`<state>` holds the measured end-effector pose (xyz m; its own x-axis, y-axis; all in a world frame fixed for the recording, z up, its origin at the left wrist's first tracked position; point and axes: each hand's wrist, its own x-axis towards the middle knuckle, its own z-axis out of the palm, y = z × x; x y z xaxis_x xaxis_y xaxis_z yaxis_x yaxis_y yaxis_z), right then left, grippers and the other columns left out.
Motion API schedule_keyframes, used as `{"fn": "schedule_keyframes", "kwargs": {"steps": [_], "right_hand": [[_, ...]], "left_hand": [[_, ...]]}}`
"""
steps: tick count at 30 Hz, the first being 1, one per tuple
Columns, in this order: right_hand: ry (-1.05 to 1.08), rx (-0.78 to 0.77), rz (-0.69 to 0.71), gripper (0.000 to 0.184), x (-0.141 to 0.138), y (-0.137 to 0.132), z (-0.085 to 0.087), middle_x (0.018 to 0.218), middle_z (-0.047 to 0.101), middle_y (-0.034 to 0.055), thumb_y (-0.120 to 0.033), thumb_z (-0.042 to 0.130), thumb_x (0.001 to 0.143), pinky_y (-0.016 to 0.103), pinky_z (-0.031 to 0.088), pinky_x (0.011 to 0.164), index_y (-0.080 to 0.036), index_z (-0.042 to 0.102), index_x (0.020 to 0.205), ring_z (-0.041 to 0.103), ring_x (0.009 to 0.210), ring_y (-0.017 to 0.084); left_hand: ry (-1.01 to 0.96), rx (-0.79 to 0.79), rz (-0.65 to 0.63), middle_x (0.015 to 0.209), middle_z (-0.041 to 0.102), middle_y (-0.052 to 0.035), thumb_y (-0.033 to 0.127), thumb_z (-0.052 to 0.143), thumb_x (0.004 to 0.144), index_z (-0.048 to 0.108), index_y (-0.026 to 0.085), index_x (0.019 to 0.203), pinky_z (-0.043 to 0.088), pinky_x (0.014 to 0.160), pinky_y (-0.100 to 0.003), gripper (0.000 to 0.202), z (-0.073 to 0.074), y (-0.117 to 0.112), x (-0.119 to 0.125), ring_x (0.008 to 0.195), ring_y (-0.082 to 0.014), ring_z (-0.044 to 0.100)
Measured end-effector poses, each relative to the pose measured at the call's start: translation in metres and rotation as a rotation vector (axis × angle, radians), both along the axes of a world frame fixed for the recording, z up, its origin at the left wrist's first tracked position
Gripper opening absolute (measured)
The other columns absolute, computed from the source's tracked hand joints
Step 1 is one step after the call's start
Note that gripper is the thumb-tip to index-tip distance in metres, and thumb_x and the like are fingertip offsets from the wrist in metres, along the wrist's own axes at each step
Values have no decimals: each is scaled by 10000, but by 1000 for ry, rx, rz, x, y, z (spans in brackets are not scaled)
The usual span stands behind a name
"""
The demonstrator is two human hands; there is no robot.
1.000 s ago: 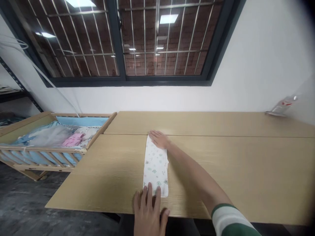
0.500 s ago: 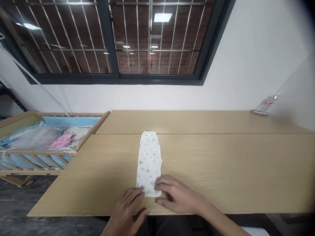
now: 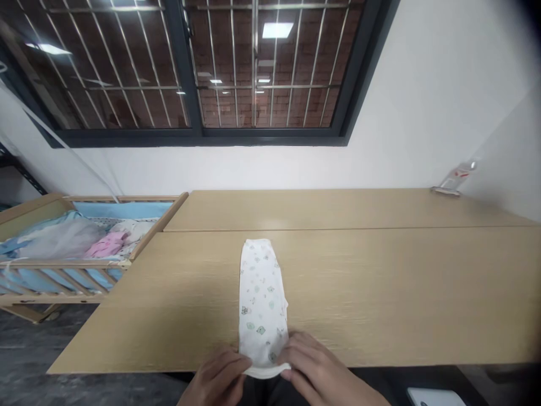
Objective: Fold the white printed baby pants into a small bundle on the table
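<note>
A small white cloth garment (image 3: 262, 299), printed with little green and grey motifs, lies folded into a long narrow strip on the wooden table. Its near end reaches the table's front edge. At its near left corner, my left hand (image 3: 222, 375) is closed, pinching the hem. My right hand (image 3: 315, 363) grips the near right corner, fingers on top and thumb at the edge. Between the hands the pale hem shows, bent slightly over the table edge. The garment's exact kind is hard to make out.
The wide wooden table (image 3: 380, 282) has a seam along its back. A clear plastic item (image 3: 454, 179) stands at the back right. Left of the table is a wooden crib (image 3: 63, 263) with blue lining and a pink cloth (image 3: 107, 244). A barred window (image 3: 262, 73) is above.
The garment has slid toward me, its near end now at the table edge. Both hands have moved nearer and closed on its near corners.
</note>
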<state>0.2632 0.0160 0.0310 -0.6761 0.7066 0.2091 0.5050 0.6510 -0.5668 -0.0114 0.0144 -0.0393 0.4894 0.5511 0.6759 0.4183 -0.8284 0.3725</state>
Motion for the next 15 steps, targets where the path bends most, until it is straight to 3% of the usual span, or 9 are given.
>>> {"fn": "schedule_keyframes", "kwargs": {"steps": [4, 9, 12, 15], "right_hand": [[95, -77, -74, 206, 6, 21, 23, 1101, 703, 54, -291, 479, 1045, 327, 525, 937, -251, 651, 1151, 645, 1070, 205], [231, -80, -191, 270, 7, 78, 40, 1073, 694, 69, -392, 477, 1049, 314, 518, 850, -224, 667, 1140, 649, 981, 198], [308, -20, -275, 312, 4, 127, 32, 1028, 698, 76, -439, 507, 1023, 311, 501, 777, -201, 679, 1127, 636, 903, 198], [345, 12, -342, 312, -1, 182, 9, 929, 695, 62, -437, 536, 983, 305, 477, 714, -180, 697, 1055, 616, 803, 187]], "left_hand": [[-159, -60, 76, 941, 751, -29, 109, 587, 948, 614, 225, 1217, 579, 766, -225, 294, 24, 20, 6, 849, -140, 709], [-214, -77, 200, 982, 767, -20, 245, 644, 949, 687, 238, 1130, 570, 817, -263, 186, 59, 82, 16, 870, -150, 711], [-168, -225, 286, 1093, 763, -40, 337, 626, 955, 708, 226, 1126, 555, 908, -309, 220, 72, 133, 23, 953, -173, 706], [-103, -346, 344, 1134, 751, -58, 341, 581, 961, 712, 203, 1120, 546, 921, -322, 248, 73, 182, 30, 972, -185, 695]]}}
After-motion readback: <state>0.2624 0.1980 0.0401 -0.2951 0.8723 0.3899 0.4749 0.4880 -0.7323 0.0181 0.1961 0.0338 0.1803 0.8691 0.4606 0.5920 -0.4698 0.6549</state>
